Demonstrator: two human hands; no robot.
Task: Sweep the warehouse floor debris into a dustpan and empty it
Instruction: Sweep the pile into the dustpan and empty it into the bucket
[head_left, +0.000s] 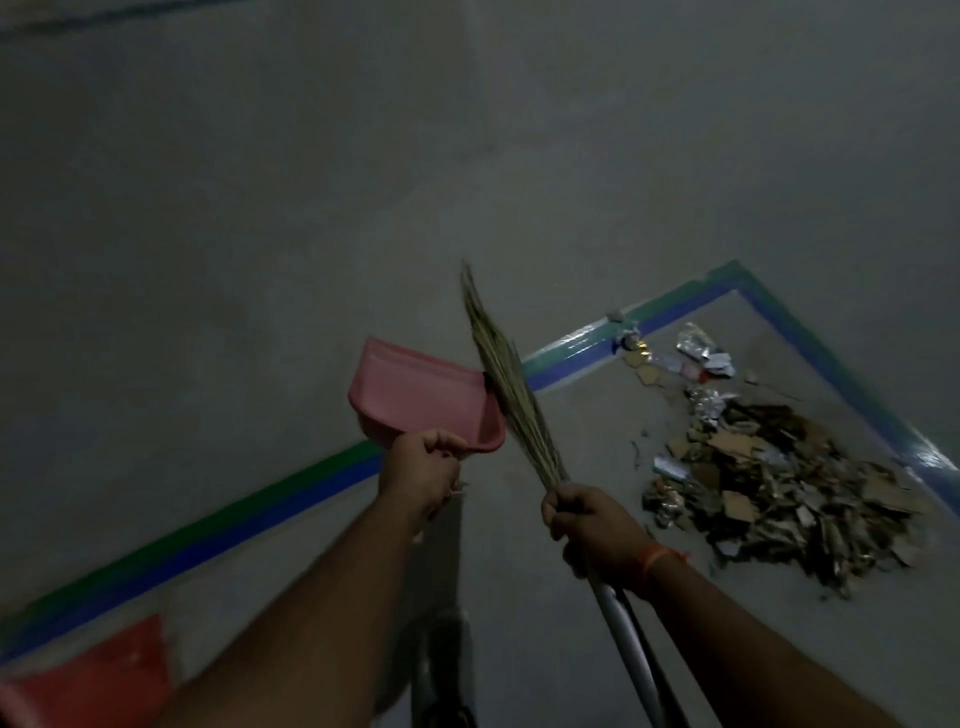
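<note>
Debris (769, 478) lies on the floor right of the right hand (592, 525) gripping the broom (506, 384); left hand (421, 467) clutches the dustpan (421, 400).

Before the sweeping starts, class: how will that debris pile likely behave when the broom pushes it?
The debris pile looks like cardboard scraps and foil bits, so probably light and apt to scatter. Flat pieces may slide rather than roll. The broom bristles look thin and floppy, so may skip over some.

I can read no text, label, brand or number anywhere; the foil wrappers (698, 347) in the debris pile (769, 488) are too blurred and dim.
</note>
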